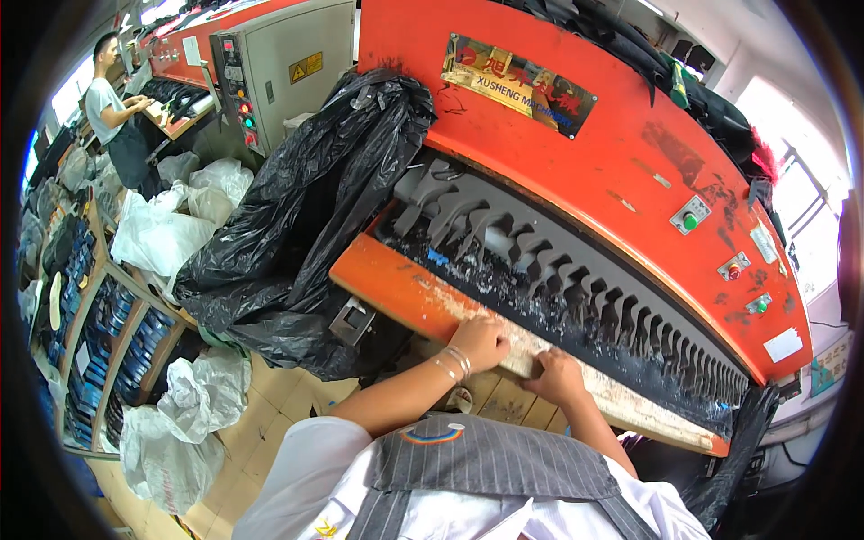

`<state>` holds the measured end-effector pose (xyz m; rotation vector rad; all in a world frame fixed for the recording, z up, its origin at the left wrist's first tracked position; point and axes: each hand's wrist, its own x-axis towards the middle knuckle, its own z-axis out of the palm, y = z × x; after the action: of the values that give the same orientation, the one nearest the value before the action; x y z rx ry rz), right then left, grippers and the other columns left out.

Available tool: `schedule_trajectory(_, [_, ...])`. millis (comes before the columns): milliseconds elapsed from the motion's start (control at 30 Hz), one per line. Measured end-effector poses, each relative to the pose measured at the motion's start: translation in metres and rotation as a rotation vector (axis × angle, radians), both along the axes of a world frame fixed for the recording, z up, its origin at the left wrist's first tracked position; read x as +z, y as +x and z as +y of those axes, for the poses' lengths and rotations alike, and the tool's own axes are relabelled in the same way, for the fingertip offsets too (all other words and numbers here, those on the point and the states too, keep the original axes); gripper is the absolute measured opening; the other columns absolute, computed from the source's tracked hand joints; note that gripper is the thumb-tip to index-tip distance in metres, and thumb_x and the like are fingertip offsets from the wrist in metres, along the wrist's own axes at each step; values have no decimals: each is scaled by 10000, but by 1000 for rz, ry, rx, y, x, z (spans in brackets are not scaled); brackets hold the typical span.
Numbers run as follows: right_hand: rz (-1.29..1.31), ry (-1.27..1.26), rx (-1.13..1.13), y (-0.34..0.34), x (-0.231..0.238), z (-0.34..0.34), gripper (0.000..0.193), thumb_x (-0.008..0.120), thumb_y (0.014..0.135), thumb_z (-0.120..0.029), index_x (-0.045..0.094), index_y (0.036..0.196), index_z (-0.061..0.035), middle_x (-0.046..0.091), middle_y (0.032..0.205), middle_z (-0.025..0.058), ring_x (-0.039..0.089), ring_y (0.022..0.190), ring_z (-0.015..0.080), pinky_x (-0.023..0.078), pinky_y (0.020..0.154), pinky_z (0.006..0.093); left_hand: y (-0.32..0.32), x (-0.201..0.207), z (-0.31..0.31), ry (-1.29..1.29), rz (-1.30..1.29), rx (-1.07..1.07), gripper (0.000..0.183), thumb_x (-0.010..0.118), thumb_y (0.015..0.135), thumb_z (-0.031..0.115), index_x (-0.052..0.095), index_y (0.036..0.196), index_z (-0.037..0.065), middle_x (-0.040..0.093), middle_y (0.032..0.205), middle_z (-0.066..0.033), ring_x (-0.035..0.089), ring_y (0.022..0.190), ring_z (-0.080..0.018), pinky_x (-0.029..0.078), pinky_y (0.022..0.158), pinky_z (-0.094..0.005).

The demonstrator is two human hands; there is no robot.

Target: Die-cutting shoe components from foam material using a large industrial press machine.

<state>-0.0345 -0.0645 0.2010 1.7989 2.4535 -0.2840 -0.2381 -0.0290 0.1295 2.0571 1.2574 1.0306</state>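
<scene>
My left hand [480, 343] is curled closed on the worn front ledge [432, 301] of a large orange machine. A short way to its right, my right hand [556, 376] also rests at the ledge, its fingers bent inward. Whatever either hand may hold is hidden by the fingers. Beyond them, on the machine's black bed [576, 328], lies a long dark grey sheet [540, 243] with a row of curved cut-outs along its near side. White scraps and a small blue piece [437, 256] are scattered on the bed near the sheet's left part.
The orange machine head [630, 108], with green and red buttons, spans above the bed. Black plastic [315, 171] drapes at its left. White sacks [162, 234] and a divided rack [117, 333] of dark blue pieces stand farther left. Another person [112, 117] works at a machine at far left.
</scene>
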Motion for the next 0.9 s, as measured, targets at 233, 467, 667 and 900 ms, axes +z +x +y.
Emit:
schedule_trajectory(233, [342,-455,308,-35,85,127,330,679,829,-351,694,1011,-76,672,866,185,653,822,350,514,737,388,-71,73,54,-284,-64,-62,237,691,817,285,684,732,63,670,794,-126,645,782,-304,508,749,-387])
schedule_trajectory(467, [604,273,483,-214,52,320,308,656,823,-292,689,987,-33,675,965,171,649,913,339,515,794,426,-194,48,200,185,201,441,166,743,754,189,682,833,57,601,1090,-96,563,1004,-319,466,879,-425])
schedule_trajectory(667, [-209,-501,237,-284,92,383,350,624,814,-301,663,1075,-71,673,1014,128,685,819,248,546,693,385,-204,103,232,195,549,266,132,716,740,130,636,739,25,629,980,-81,550,1024,-281,417,885,-389])
schedule_trajectory(900, [531,-126,460,-244,9,402,161,625,777,-150,719,786,-20,672,758,75,623,643,183,460,563,330,-213,36,232,64,-141,240,482,677,822,107,505,1270,57,608,1173,-171,625,975,-339,497,858,-390])
